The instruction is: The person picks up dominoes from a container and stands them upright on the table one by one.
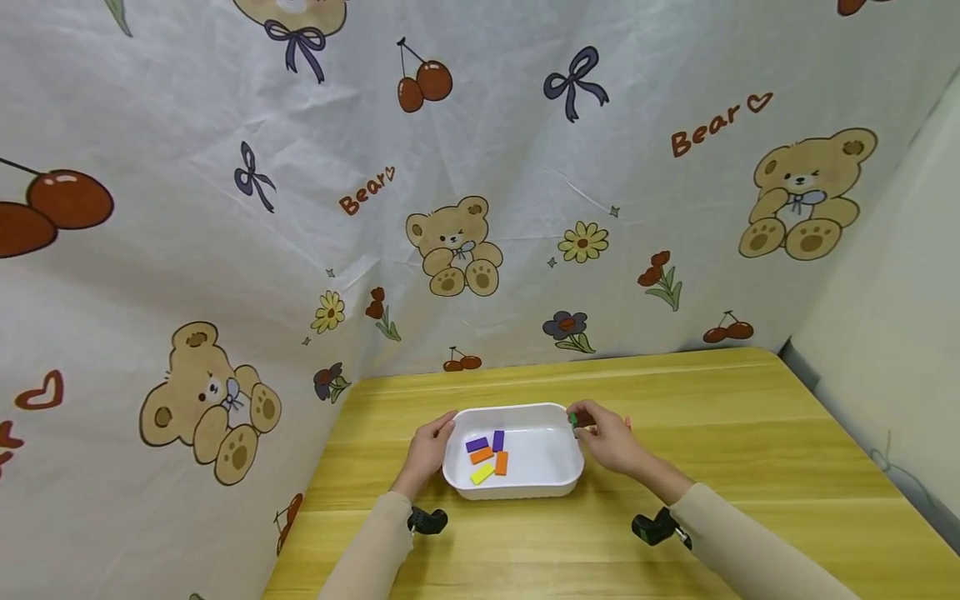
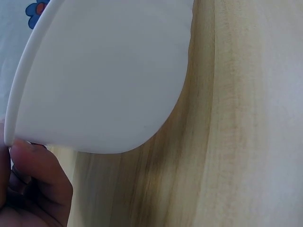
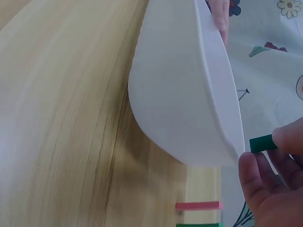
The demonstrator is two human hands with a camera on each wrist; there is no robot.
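Note:
A white rectangular tub [image 1: 513, 492] stands on the table, with several small blocks inside at its left: purple [image 1: 477, 445], orange [image 1: 501, 463] and yellow [image 1: 482, 473]. My left hand [image 1: 429, 450] grips the tub's left rim; the left wrist view shows thumb and fingers [image 2: 40, 165] pinching the edge. At the tub's right end, my right hand [image 1: 609, 437] holds a green block [image 3: 262, 144] between thumb and fingers, just by the rim. Beside the tub, under the right hand, a red block [image 3: 199, 205] and another green block [image 3: 199, 225] lie on the table.
The wooden table [image 1: 720, 467] reaches out on both sides of the tub. A white cloth [image 1: 517, 167] printed with bears and flowers hangs behind it and along the left. A pale wall [image 1: 892, 317] borders the right side.

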